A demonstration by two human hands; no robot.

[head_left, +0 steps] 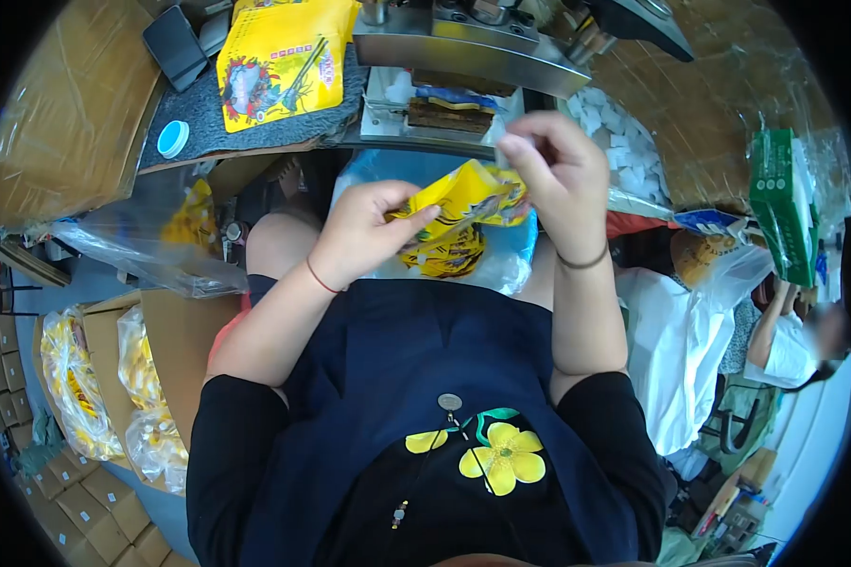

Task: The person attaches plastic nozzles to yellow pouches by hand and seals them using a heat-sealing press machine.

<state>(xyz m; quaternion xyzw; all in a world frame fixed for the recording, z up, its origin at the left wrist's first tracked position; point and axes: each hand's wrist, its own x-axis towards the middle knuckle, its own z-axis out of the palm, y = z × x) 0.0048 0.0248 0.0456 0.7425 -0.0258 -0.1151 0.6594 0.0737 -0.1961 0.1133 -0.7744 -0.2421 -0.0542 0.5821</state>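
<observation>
My left hand point(373, 227) grips a yellow printed plastic pouch point(463, 198) between thumb and fingers, above my lap. The pouch is creased, and its right end reaches close to my right hand point(569, 175). That hand is raised with curled fingers and the thumb near the index finger; anything in the pinch is too small to make out. Below the held pouch, more yellow pouches point(444, 253) lie in a blue plastic-lined container point(515, 260) between my knees. Just beyond my hands stands a metal press point(473, 57) with a brown block point(449, 115) under it.
A flat yellow pouch point(279, 71) lies on the grey mat point(246, 140), near a phone point(175, 47) and a blue-white cap point(172, 139). White scraps point(619, 142) fill the right side. Cardboard boxes and bags flank me. Another person point(785, 350) is at far right.
</observation>
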